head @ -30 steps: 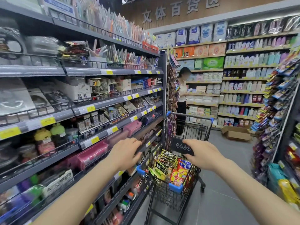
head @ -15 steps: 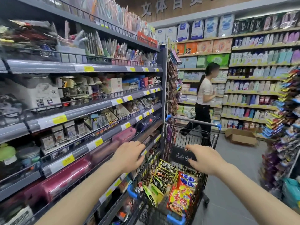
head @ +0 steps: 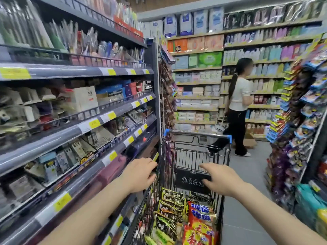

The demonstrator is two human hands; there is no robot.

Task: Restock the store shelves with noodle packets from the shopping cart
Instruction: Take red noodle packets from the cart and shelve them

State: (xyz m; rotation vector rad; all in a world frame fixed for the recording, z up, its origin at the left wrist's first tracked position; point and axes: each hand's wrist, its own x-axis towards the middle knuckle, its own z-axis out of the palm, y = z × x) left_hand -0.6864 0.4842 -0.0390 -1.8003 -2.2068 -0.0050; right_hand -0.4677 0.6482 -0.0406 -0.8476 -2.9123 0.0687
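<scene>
A black wire shopping cart [head: 198, 138] with blue corner caps stands in the aisle right in front of me. Inside it lie several noodle packets: dark green-and-yellow ones [head: 169, 209] on the left, red-and-orange ones [head: 200, 221] on the right. My left hand [head: 139, 172] grips the cart's left rim. My right hand [head: 219, 179] rests on the cart's near edge by the black child-seat flap [head: 191, 179], fingers curled over it.
Grey shelves [head: 85, 124] of boxed goods run close along the cart's left side. A rack of hanging snack bags [head: 297, 110] lines the right. A person [head: 237, 106] stands in the cross aisle ahead beside a cardboard box [head: 249, 140]. Grey floor [head: 244, 191] lies right of the cart.
The cart and I have moved forward along the aisle; the left shelves have slid back past me. The person ahead has moved to the right. Both hands have stayed on the cart.
</scene>
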